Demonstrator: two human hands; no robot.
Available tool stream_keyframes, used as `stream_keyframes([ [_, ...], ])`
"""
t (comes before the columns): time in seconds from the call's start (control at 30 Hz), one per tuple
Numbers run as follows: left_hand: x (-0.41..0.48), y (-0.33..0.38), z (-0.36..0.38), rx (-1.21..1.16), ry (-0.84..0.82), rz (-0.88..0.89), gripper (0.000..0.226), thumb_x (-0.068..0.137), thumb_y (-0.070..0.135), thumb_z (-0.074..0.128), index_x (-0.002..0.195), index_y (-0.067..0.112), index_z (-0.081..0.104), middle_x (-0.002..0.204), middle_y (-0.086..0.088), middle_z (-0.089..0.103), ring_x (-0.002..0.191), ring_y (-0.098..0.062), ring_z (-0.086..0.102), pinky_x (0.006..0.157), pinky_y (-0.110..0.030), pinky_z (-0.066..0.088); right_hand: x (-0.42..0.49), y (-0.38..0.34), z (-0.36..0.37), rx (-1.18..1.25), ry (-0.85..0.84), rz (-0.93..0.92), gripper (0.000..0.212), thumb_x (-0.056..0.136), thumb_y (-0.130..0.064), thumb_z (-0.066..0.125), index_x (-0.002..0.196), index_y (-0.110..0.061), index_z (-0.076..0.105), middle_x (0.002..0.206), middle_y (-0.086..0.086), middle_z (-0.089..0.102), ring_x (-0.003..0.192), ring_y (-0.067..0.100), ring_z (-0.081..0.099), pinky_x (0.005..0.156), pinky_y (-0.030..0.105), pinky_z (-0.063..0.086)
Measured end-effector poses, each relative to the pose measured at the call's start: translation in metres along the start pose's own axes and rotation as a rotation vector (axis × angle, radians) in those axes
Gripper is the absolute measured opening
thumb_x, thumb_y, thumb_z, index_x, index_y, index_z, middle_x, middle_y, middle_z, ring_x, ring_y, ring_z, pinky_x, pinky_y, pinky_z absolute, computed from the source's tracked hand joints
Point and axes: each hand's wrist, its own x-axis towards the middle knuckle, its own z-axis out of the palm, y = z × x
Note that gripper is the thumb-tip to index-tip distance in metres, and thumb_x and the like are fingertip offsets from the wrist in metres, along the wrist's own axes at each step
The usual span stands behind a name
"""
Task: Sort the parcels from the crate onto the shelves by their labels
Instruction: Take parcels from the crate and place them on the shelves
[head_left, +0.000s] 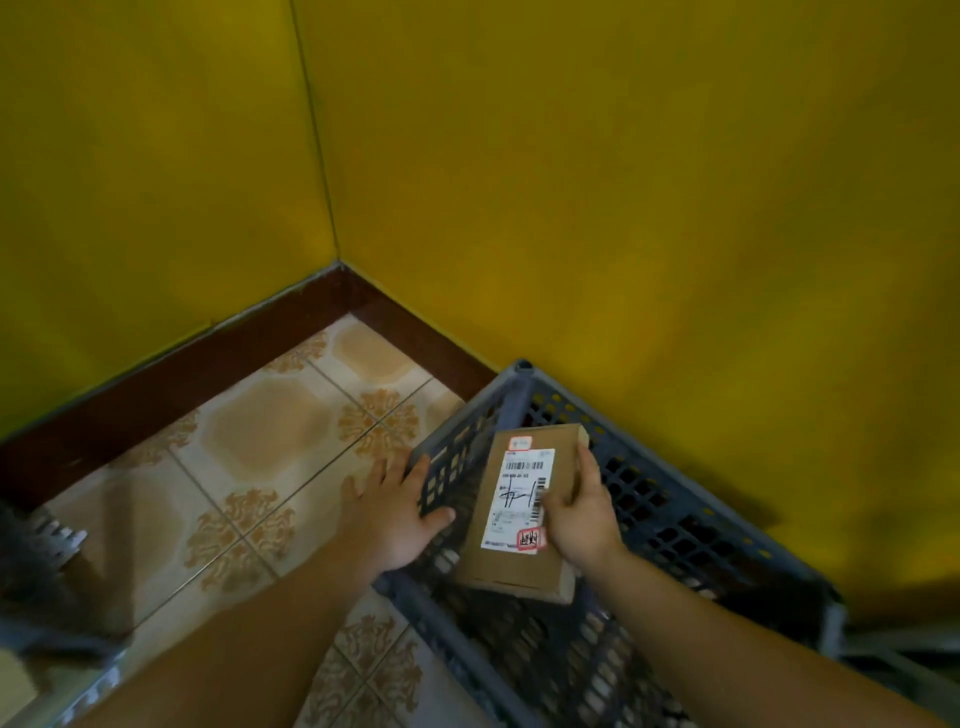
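Right hand (582, 514) grips parcel (519, 509) over crate (675, 519), left hand (395, 514) holding its rim.

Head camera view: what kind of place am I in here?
Likely an indoor room corner used as a sorting spot: yellow walls meet over a patterned tile floor, a grey plastic crate stands there, and the right hand holds a labelled cardboard parcel.

No legible print on parcel label (521, 498)
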Motion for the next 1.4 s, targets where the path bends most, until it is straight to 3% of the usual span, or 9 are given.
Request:
stream_keyframes([
  [0.1, -0.022, 0.022, -0.040, -0.423, -0.053, -0.003, 0.088, 0.075, 0.082, 0.044, 0.148, 0.035, 0.030, 0.153, 0.008, 0.035, 0.135, -0.020, 0.039, 0.112, -0.047, 0.032, -0.039, -0.045, -0.043, 0.065, 0.054, -0.013, 0.084, 0.094, -0.023, 0.064, 0.153, -0.048, 0.009, 0.138, 0.007, 0.052, 0.115, 0.028, 0.060, 0.097, 0.047, 0.052],
  [0.2, -0.062, 0.060, -0.097, -0.681, -0.057, 0.028, 0.054, 0.092, 0.046, 0.056, 0.138, 0.018, 0.048, 0.121, -0.006, 0.064, 0.103, -0.023, 0.062, 0.082, -0.035, 0.052, -0.084, -0.099, -0.084, 0.174, 0.081, -0.027, 0.076, 0.096, -0.012, 0.061, 0.155, -0.037, 0.019, 0.135, 0.004, 0.057, 0.115, 0.026, 0.062, 0.082, 0.035, 0.057],
  [0.4, -0.162, 0.116, -0.212, -0.819, -0.084, 0.101, 0.058, 0.089, 0.052, 0.059, 0.142, 0.039, 0.042, 0.134, 0.016, 0.056, 0.123, -0.012, 0.052, 0.097, -0.036, 0.046, -0.177, -0.220, -0.166, 0.332, 0.112, -0.034, 0.075, 0.095, -0.006, 0.060, 0.153, -0.036, 0.022, 0.133, 0.005, 0.059, 0.113, 0.029, 0.064, 0.076, 0.036, 0.060],
  [0.53, -0.236, 0.136, -0.274, -0.834, -0.009, 0.103, 0.065, 0.088, 0.058, 0.056, 0.143, 0.027, 0.041, 0.137, 0.010, 0.055, 0.123, -0.017, 0.054, 0.095, -0.036, 0.050, -0.257, -0.297, -0.222, 0.376, 0.135, -0.080, 0.075, 0.095, -0.008, 0.061, 0.155, -0.031, 0.021, 0.126, -0.004, 0.054, 0.117, 0.029, 0.061, 0.063, 0.019, 0.056],
  [0.67, -0.332, 0.155, -0.336, -1.003, -0.003, 0.081, 0.061, 0.091, 0.043, 0.061, 0.145, 0.030, 0.035, 0.141, 0.006, 0.050, 0.124, -0.019, 0.051, 0.101, -0.046, 0.048, -0.345, -0.352, -0.267, 0.444, 0.161, -0.108, 0.076, 0.094, -0.007, 0.062, 0.154, -0.032, 0.022, 0.135, -0.001, 0.054, 0.114, 0.031, 0.063, 0.080, 0.040, 0.060],
  [0.77, -0.403, 0.168, -0.373, -1.053, 0.017, 0.184, 0.060, 0.095, 0.027, 0.060, 0.148, 0.024, 0.032, 0.129, 0.004, 0.055, 0.104, -0.011, 0.055, 0.088, -0.032, 0.050, -0.411, -0.380, -0.291, 0.485, 0.209, -0.157, 0.077, 0.093, -0.008, 0.063, 0.153, -0.035, 0.022, 0.142, 0.003, 0.052, 0.114, 0.030, 0.064, 0.078, 0.044, 0.061],
  [0.9, -0.481, 0.174, -0.399, -1.037, 0.019, 0.379, 0.051, 0.097, 0.016, 0.057, 0.144, 0.025, 0.038, 0.117, 0.010, 0.061, 0.093, -0.003, 0.058, 0.086, -0.030, 0.047, -0.503, -0.392, -0.304, 0.471, 0.359, -0.204, 0.075, 0.094, -0.010, 0.063, 0.154, -0.033, 0.022, 0.141, 0.003, 0.052, 0.113, 0.025, 0.064, 0.058, 0.020, 0.058],
  [1.2, -0.624, 0.188, -0.399, -0.879, -0.078, 0.577, 0.065, 0.095, 0.024, 0.060, 0.150, 0.030, 0.027, 0.139, 0.004, 0.053, 0.112, -0.016, 0.059, 0.098, -0.042, 0.049, -0.682, -0.363, -0.331, 0.472, 0.572, -0.202, 0.072, 0.095, -0.016, 0.063, 0.151, -0.038, 0.023, 0.126, -0.007, 0.055, 0.084, 0.004, 0.062, 0.054, 0.014, 0.053],
  [1.4, -0.705, 0.250, -0.362, -0.801, -0.174, 0.735, 0.065, 0.095, 0.023, 0.060, 0.151, 0.029, 0.026, 0.138, 0.003, 0.055, 0.110, -0.017, 0.062, 0.096, -0.043, 0.051, -0.785, -0.306, -0.380, 0.522, 0.736, -0.151, 0.071, 0.094, -0.018, 0.065, 0.149, -0.041, 0.026, 0.127, 0.002, 0.057, 0.099, 0.021, 0.067, 0.079, 0.042, 0.061],
])
